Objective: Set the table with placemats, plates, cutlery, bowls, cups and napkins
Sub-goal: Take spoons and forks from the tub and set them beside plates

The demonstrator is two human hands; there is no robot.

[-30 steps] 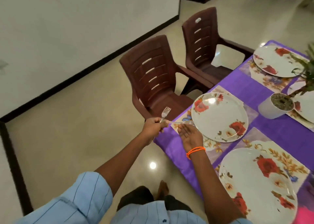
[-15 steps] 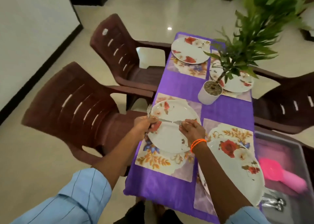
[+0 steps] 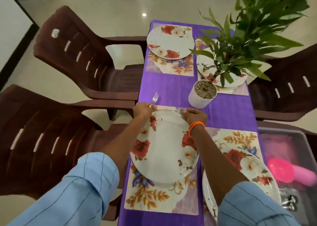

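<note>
My left hand (image 3: 143,109) is closed on a fork (image 3: 154,98) whose tines point up and away. A second fork (image 3: 171,110) lies level between my hands, its handle at my left hand, and my right hand (image 3: 195,116) pinches its tine end. Both hands hover over the far rim of a floral plate (image 3: 164,157) that sits on a floral placemat (image 3: 154,196) on the purple tablecloth (image 3: 171,88). Three more plates are laid on mats: near right (image 3: 248,171), far left (image 3: 169,42), and far right (image 3: 205,62), partly behind leaves.
A potted plant in a white pot (image 3: 202,93) stands mid-table just beyond my right hand. A grey tub (image 3: 291,134) at the right holds pink cups (image 3: 281,171) and spoons (image 3: 289,201). Brown plastic chairs (image 3: 77,62) line both sides of the table.
The view has swung from the table's side to its end. My hands, still together on the forks, now sit above the plate's far rim instead of beside it.
</note>
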